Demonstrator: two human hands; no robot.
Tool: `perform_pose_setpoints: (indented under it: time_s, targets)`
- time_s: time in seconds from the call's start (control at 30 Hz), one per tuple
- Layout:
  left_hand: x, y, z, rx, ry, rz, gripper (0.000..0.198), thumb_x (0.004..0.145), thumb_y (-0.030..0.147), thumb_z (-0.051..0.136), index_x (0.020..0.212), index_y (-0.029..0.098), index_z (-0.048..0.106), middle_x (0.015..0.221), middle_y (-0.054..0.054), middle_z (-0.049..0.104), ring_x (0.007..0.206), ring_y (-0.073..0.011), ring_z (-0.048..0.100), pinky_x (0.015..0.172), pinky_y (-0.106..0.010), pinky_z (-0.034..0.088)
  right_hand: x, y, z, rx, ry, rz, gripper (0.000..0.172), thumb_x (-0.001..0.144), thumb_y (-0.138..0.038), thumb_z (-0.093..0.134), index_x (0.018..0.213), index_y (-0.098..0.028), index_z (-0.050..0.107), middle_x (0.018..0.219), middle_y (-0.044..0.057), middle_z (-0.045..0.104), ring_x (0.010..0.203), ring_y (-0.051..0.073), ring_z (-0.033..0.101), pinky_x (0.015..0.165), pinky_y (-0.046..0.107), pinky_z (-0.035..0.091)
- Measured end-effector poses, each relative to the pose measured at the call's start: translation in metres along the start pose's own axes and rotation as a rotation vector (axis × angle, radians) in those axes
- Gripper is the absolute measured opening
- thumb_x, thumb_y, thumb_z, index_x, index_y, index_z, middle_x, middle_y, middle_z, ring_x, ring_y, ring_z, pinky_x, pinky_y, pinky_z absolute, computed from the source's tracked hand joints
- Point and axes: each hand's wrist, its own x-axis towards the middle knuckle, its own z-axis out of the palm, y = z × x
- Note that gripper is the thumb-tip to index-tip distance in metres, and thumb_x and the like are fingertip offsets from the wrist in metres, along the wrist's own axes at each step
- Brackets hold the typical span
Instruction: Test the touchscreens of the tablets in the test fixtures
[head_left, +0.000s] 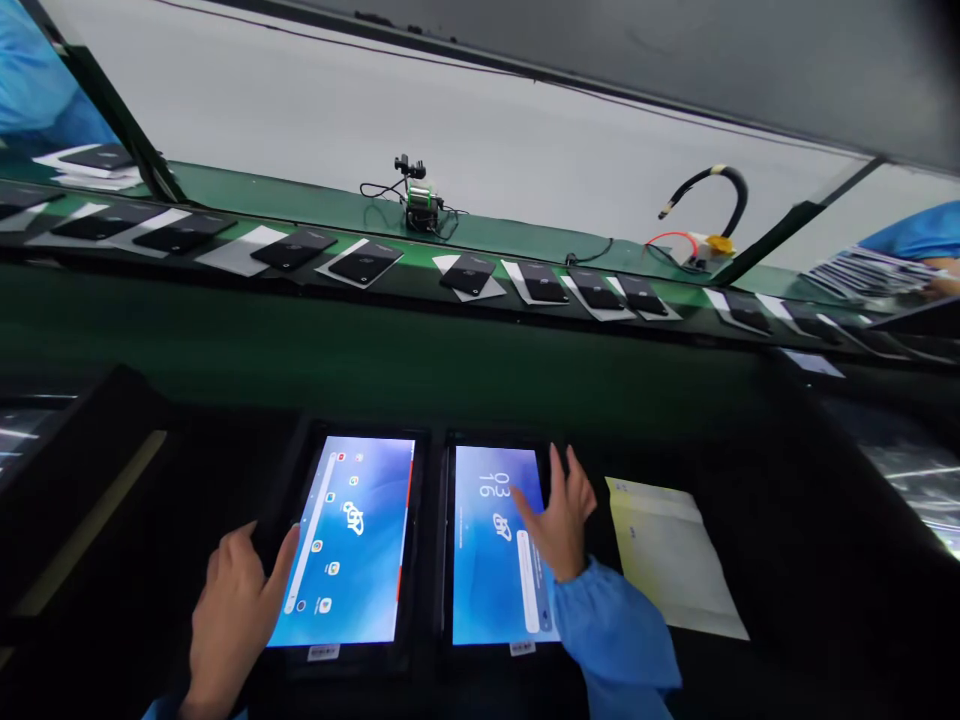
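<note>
Two lit tablets lie side by side on the dark work surface. The left tablet shows a blue home screen with app icons. On the right tablet a lock screen reads 03 16. My left hand rests at the left edge of the left tablet, thumb apart from the fingers, holding nothing. Over the right edge of the right tablet is my right hand, its thumb reaching across the screen and its fingers spread. I cannot tell whether that thumb touches the glass. Each tablet has a small barcode label at its near edge.
Right of the tablets lies a yellowish sheet of paper. Beyond, a belt carries several dark devices on white sheets. Behind it stand a small device on a stand and a curved black hose. Blue-sleeved people show at both far sides.
</note>
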Motion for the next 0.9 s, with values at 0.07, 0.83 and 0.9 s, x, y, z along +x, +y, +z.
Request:
perform_pose_setpoints:
  time_s: [0.07,0.83,0.9]
  targets:
    - [0.001,0.000,0.000,0.016,-0.003,0.000,0.095,0.076,0.077,0.019,0.132,0.003,0.038,0.125,-0.024,0.050,0.121,-0.0399,0.046,0.089,-0.054,0.048,-0.011,-0.027,0.002,-0.051,-0.022,-0.121,0.093,0.082,-0.076,0.038,0.149,-0.015,0.017,0.151,0.022,0.021,0.137,0.039,0.023,0.105,0.067,0.018]
    - [0.000,-0.010,0.007,0.027,0.053,0.106,0.100,0.074,0.083,0.015,0.127,0.003,0.040,0.121,-0.022,0.052,0.119,-0.0398,0.047,0.093,-0.053,0.046,-0.072,-0.009,-0.012,0.281,0.058,-0.170,0.052,0.094,-0.042,0.047,0.139,-0.017,0.036,0.129,0.012,0.054,0.125,0.032,0.041,0.099,0.048,0.033]
    - [0.001,-0.011,0.007,0.001,0.041,0.109,0.096,0.076,0.080,0.014,0.128,0.003,0.040,0.123,-0.022,0.052,0.121,-0.0386,0.046,0.096,-0.053,0.044,-0.072,-0.013,-0.015,0.256,-0.006,-0.298,0.048,0.095,-0.036,0.046,0.138,-0.016,0.038,0.128,0.010,0.056,0.126,0.028,0.042,0.104,0.045,0.027]
